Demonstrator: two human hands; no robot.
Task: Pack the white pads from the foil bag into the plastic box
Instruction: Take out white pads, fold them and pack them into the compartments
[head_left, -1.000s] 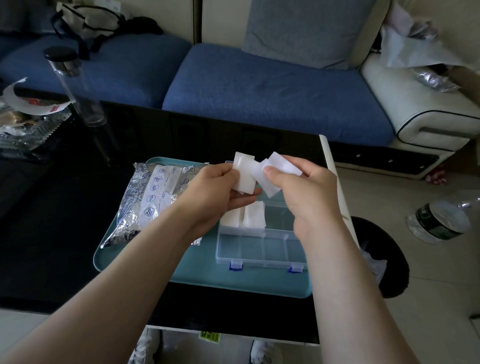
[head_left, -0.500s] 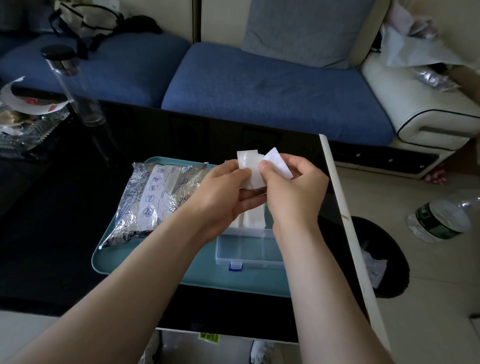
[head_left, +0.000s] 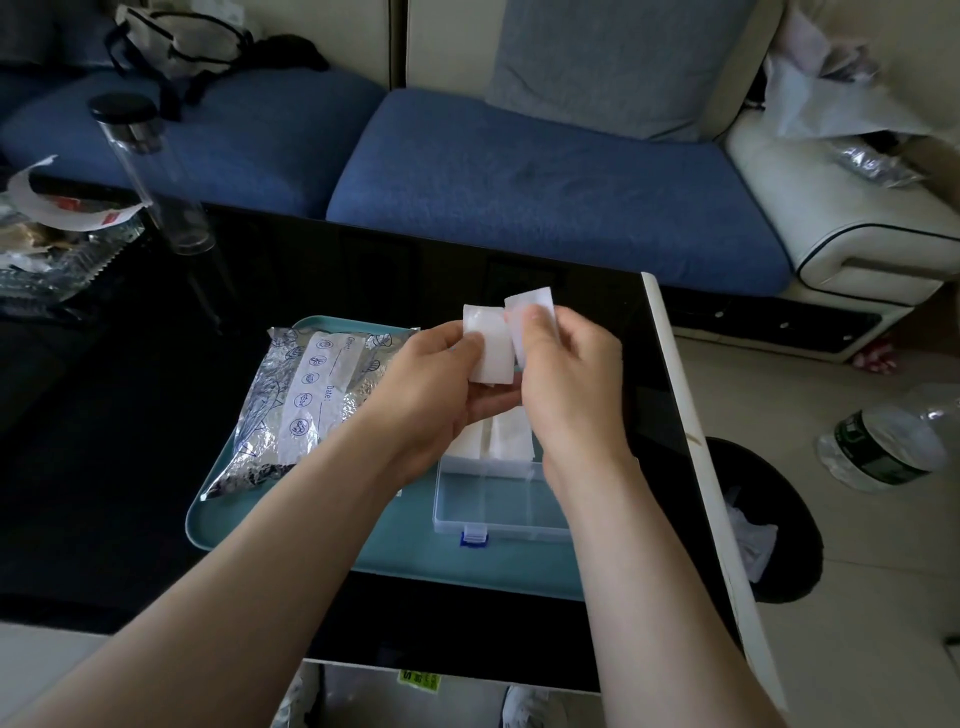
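My left hand (head_left: 441, 384) holds a small stack of white pads (head_left: 491, 345) between thumb and fingers, above the clear plastic box (head_left: 498, 512). My right hand (head_left: 566, 374) pinches another white pad (head_left: 530, 306) right beside that stack, the two touching. The box lies open on a teal tray (head_left: 311, 530), with white pads (head_left: 511, 436) in its far compartments and its near compartments bare. The silver foil bag (head_left: 301, 395) lies on the left of the tray, beside my left wrist.
The tray sits on a black glass table (head_left: 130, 441) with a white right edge. A tall clear bottle (head_left: 156, 176) and wrappers (head_left: 47, 244) stand at the far left. A black bin (head_left: 779, 525) and a plastic bottle (head_left: 883, 447) are on the floor to the right.
Both hands have come closer together over the box. The pad in my right hand has turned from slanted to upright and now lies against the stack in my left hand.
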